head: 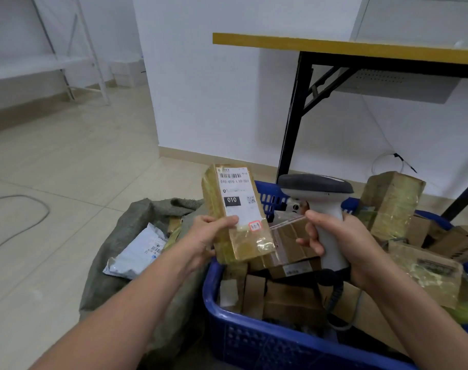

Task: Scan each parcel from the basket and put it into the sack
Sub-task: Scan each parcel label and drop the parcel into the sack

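With my left hand [209, 236] I pinched the flat brown tape-wrapped parcel [234, 190] at its lower end, judging it light, stiff but slippery, while my right hand [347, 236] gripped the grey-white scanner [317, 186].

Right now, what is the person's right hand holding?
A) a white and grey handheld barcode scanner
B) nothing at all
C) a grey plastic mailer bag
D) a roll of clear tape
A: the right hand grips the handle of the white and grey handheld barcode scanner, while the left hand holds up a tape-wrapped brown cardboard parcel with a white label.
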